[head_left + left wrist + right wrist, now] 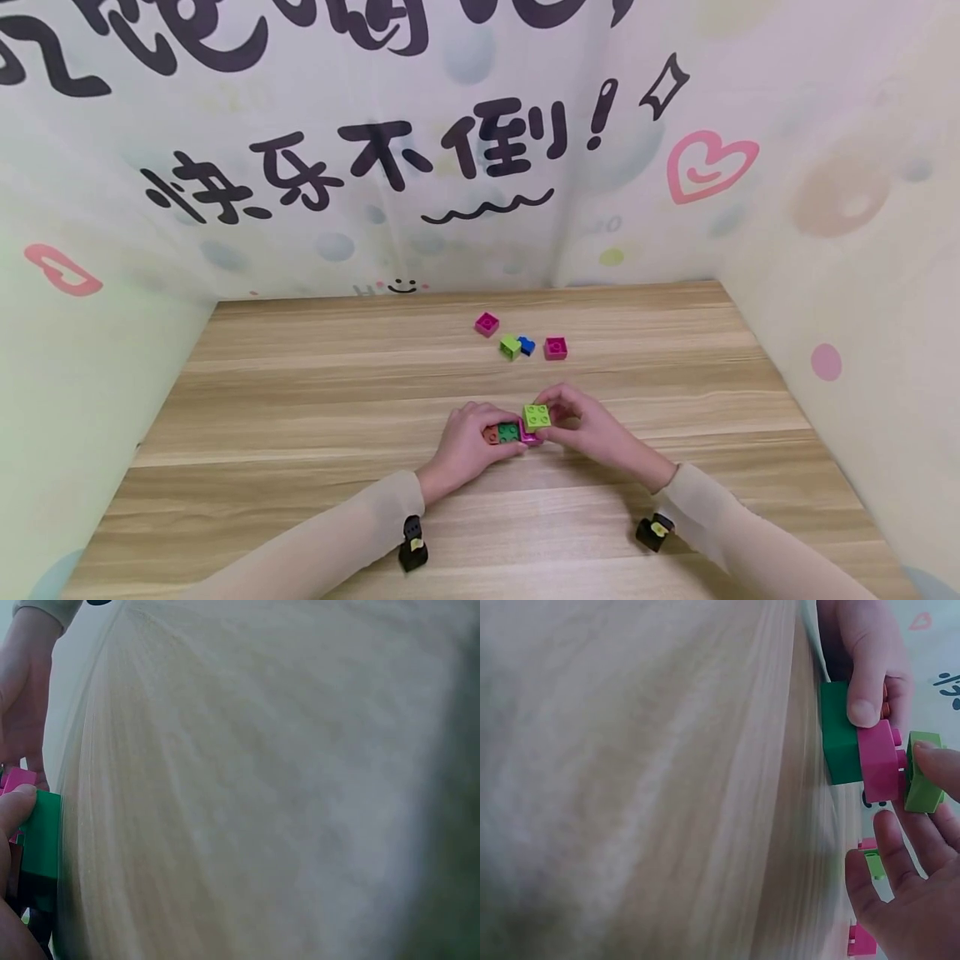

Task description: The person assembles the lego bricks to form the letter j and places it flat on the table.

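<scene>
My left hand [471, 442] grips a small build by its sides: a green brick [508, 432], an orange-brown brick [491, 434] beside its studs, and a pink brick [878, 761]. The pink brick sits on the green one, its studs facing up. Between thumb and fingers of my right hand [588, 427] is a lime-green brick [536, 417]. In the right wrist view this lime brick [925, 772] is slightly tilted over the pink studs; whether it touches them I cannot tell. The left wrist view catches only part of the green brick [41, 836] under the left thumb.
Farther back on the wooden table [300, 375] lie two pink bricks, one on the left [487, 324] and one on the right [556, 348]. Between them a lime brick [510, 347] lies against a blue brick [527, 345]. A printed curtain [360, 242] hangs behind the table.
</scene>
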`<state>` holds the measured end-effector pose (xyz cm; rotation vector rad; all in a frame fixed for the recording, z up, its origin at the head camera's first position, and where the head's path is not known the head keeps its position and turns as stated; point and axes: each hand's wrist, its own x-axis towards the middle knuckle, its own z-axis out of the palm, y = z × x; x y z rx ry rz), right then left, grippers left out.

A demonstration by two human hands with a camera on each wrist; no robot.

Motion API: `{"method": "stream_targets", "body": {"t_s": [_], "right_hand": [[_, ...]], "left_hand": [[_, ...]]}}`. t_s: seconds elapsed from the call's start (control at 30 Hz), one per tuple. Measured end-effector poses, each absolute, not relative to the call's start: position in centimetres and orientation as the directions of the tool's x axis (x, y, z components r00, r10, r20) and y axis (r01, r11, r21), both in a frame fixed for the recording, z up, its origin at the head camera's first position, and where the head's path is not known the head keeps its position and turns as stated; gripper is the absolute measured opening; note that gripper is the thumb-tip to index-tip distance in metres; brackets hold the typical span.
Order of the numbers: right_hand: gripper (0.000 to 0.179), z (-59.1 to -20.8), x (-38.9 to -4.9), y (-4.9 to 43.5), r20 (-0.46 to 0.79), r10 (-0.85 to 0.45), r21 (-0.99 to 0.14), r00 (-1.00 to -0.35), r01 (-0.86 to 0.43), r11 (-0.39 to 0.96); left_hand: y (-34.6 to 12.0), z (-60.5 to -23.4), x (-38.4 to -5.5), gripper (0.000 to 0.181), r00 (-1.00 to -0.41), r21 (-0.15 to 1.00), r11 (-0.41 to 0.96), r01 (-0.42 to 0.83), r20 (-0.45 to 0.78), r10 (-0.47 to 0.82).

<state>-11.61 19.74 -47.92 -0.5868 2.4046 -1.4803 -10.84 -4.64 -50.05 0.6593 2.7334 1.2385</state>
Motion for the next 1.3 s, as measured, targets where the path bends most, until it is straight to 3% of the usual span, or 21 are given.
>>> {"method": "stream_targets", "body": {"t_s": [1.3], "right_hand": [[0.033,-47.71,-11.0,19.04,0.095,-0.517,-0.821,-0.851,-0.361,0.443]], "left_hand": [[-4.64,-50.04,-10.78,0.039,-0.902,0.741,0.57,0.356,0.113,0.416]]}}
